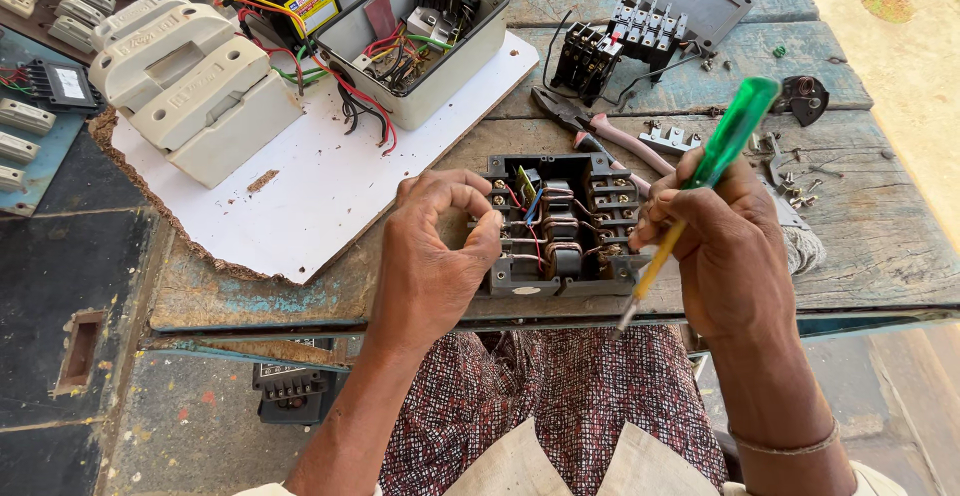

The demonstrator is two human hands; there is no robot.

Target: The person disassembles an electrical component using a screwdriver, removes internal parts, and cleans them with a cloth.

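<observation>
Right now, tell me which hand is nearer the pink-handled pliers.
Right. The right hand, holding the green screwdriver, sits just below the pliers, close to their handles. The left hand is at the open grey unit's left side, farther away.

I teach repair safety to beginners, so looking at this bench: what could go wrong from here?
The open electrical unit sits at the very edge of the wooden table, above the lap; a push from the left hand could tip it off. The right hand holds the green-handled screwdriver with its tip pointing down toward the legs; a slip might jab. Loose screws lie nearby and could easily roll away.
</observation>
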